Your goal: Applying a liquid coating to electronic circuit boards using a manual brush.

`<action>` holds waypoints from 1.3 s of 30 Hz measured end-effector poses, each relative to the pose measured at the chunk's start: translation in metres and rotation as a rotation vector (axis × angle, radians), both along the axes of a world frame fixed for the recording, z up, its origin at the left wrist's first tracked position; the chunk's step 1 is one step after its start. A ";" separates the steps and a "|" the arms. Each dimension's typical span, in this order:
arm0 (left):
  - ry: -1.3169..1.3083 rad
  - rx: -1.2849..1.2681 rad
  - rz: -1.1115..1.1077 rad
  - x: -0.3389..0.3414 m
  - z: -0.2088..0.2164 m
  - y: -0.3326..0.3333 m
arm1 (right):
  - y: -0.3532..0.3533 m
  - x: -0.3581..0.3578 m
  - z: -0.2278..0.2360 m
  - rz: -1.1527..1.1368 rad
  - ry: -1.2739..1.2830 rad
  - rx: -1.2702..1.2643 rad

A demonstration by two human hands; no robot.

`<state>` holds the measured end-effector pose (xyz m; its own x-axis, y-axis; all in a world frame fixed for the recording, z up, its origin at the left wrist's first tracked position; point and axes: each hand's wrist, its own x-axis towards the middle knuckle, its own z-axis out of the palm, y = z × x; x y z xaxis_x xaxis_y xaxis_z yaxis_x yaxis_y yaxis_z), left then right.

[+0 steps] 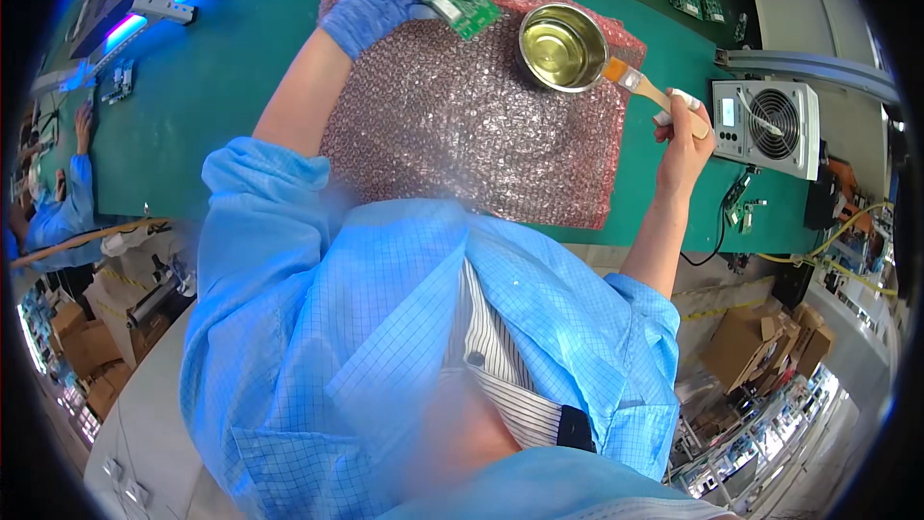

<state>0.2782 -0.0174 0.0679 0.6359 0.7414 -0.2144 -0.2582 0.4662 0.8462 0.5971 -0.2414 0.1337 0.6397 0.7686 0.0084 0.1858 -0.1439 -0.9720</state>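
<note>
Board (465, 6) in the head view is pinched by its left edge in the blue-gloved left hand (383, 5), so most of it sticks out past the fingertips, above crinkly, shiny pink bubble wrap (433, 125). Bare right hand (683, 140) is gripping a flat wooden brush (647, 88), bristles right by the rim of a round, shiny metal cup (594, 42) of clear yellowish liquid (555, 51). Boxy fan unit (756, 140) has a lit screen (728, 113), too small to read. Table (231, 87) is smooth green.
</note>
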 end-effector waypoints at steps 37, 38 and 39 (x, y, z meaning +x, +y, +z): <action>0.321 0.152 -0.111 0.039 0.021 -0.038 | 0.039 -0.089 0.001 0.425 -0.032 0.101; 0.334 0.167 -0.108 0.042 0.023 -0.039 | 0.045 -0.091 -0.001 0.451 -0.132 0.165; 0.336 0.166 -0.106 0.042 0.024 -0.040 | 0.050 -0.093 -0.004 0.480 -0.230 0.231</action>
